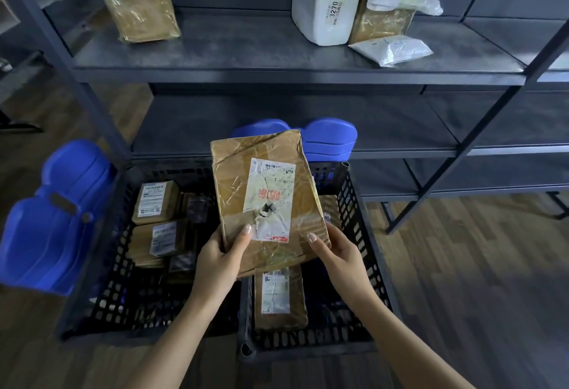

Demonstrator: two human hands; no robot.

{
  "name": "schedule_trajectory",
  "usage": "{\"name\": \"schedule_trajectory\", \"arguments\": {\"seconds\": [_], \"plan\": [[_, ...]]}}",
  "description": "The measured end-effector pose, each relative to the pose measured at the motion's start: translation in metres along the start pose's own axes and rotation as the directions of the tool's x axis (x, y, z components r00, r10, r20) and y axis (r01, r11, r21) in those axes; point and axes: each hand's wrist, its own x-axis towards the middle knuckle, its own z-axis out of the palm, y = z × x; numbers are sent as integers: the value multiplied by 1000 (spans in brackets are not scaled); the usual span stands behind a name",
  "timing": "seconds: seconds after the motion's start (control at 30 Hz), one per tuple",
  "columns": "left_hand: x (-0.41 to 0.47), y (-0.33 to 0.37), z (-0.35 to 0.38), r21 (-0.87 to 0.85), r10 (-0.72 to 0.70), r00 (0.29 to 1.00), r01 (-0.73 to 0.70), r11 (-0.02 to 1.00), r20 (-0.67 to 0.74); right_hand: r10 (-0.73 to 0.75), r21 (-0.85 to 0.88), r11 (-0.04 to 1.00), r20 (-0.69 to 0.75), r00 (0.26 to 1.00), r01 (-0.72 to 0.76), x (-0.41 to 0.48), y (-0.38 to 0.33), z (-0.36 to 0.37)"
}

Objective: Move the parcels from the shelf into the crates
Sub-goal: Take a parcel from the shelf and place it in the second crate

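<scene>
In front of the dark grey metal shelf (246,50), over two black perforated plastic crates (354,213), a flat brown taped cardboard parcel (261,179) is held tilted. Its near corners are gripped by the left hand (218,262) and right hand (338,253), thumbs on top, other fingers hidden beneath.

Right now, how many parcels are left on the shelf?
4: brown box at left; white parcel, plastic-covered carton and flat white bag at right. More may be hidden.

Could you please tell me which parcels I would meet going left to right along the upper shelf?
Brown tape-wrapped cardboard parcel → white plastic-wrapped block marked 3270 → brown box under crumpled clear plastic.
</scene>
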Motion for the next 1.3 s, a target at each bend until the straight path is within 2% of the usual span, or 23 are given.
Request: {"name": "schedule_trajectory", "arguments": {"seconds": [0.17,0.33,0.53,0.67,0.77,0.83,0.93,1.03,1.2,1.3], "plan": [[-1,5,4,27,57,998,-58,998,15,114,-50,992,12,993,-113,26,-23,-7],[-1,2,6,36,89,995,-91,995,50,134,-77,988,-27,991,-136,37,-26,-8],[6,8,2,70,95,993,-100,993,72,214,42,977,-92,972,-211,32,-12,-1],[8,8,1,77,22,1000,-21,997,-10,263,178,957,-189,946,-230,30,-6,9],[1,1,11,43,-165,985,167,985,-58,286,306,930,-262,922,-202,27,-5,21],[-7,-1,24,-22,-244,969,243,970,-45,295,361,916,-304,906,-176,25,-6,31],[-17,-1,42,-67,-278,960,279,958,23,293,413,899,-315,903,-148,19,-6,47],[-13,-3,48,-169,-293,956,283,944,-34,274,396,908,-314,909,-137,14,-5,55],[-2,-4,35,-173,-255,964,239,956,-79,223,311,939,-227,948,-147,6,-7,44],[7,-2,18,-265,-307,951,289,920,-28,153,186,975,-163,975,-122,3,-14,24]]}}
